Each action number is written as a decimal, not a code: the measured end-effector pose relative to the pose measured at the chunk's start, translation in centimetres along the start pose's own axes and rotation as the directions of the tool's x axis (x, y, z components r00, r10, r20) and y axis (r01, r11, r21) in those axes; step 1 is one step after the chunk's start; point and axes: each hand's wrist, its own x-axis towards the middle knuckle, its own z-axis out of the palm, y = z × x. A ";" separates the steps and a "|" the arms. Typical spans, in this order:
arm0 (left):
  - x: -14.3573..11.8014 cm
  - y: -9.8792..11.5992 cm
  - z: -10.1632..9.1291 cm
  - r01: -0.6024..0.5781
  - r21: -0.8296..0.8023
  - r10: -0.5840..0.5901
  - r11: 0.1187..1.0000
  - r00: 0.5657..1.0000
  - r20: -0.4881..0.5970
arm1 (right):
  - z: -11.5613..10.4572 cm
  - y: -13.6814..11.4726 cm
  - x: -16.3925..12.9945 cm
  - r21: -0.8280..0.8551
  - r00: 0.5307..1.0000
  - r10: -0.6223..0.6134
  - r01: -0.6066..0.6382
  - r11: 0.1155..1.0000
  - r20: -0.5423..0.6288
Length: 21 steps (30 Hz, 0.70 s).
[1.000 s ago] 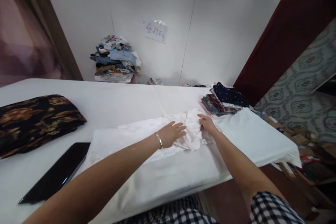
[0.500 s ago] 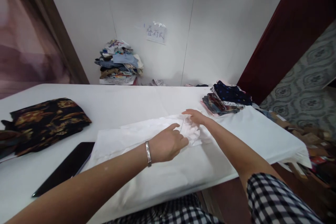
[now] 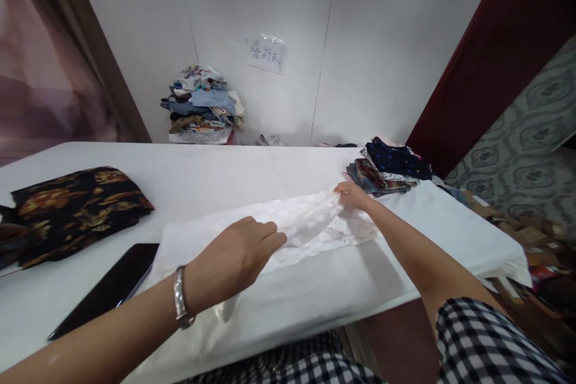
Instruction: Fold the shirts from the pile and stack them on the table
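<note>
A thin white garment (image 3: pixel 202 231) lies spread along the front of the white table, partly folded; a sign hangs behind it on the wall. My left hand (image 3: pixel 238 252), with a silver bangle at the wrist, is closed on the near part of the garment and lifts it slightly. At the garment's right end, my right hand (image 3: pixel 353 195) pinches the far edge. Between both hands the fabric is stretched and creased. The fingertips of my left hand are partly hidden behind the knuckles.
Left of the garment lies a black tablet-like slab (image 3: pixel 105 291). Beyond it is a dark floral cloth (image 3: pixel 81 210), with another person's hand (image 3: pixel 15 237) at its left edge. Folded clothes (image 3: pixel 389 165) are stacked at the right; a taller clothes pile (image 3: pixel 204 105) stands by the wall.
My left hand has moved left and toward me, pulling the fabric along. My right hand has moved right, closing on the far edge. The garment is now stretched wider.
</note>
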 end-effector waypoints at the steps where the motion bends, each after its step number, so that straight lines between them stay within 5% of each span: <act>1: -0.2 0.0 0.2 -0.003 0.007 0.003 1.000 1.000 0.023 | 0.1 0.3 -0.3 0.043 0.999 0.041 -0.040 0.998 -0.029; 4: -0.9 0.5 1.3 -0.014 -0.040 0.018 0.999 0.994 0.110 | 0.9 1.0 -1.0 0.152 0.982 0.170 -0.156 0.976 -0.087; 8: -1.9 1.4 3.4 0.003 -0.335 0.075 0.942 0.973 0.220 | 1.9 1.2 -1.3 0.275 0.962 0.247 -0.207 0.939 -0.120; 11: -2.0 1.0 5.3 0.265 -0.437 -0.152 0.859 0.949 0.275 | 2.4 0.8 -1.4 0.363 0.956 0.261 -0.197 0.911 -0.135; 14: -1.8 0.0 7.4 0.586 -0.333 -0.458 0.738 0.798 0.390 | 2.5 0.5 -1.5 0.443 0.945 0.287 -0.192 0.876 -0.158; 16: -1.6 -0.6 8.5 0.670 -0.242 -0.514 0.702 0.711 0.480 | 2.5 0.5 -1.6 0.491 0.935 0.308 -0.188 0.850 -0.174; 21: -1.1 -0.4 9.4 0.672 -0.067 -0.525 0.738 0.633 0.569 | 2.8 0.8 -1.8 0.564 0.915 0.349 -0.182 0.805 -0.204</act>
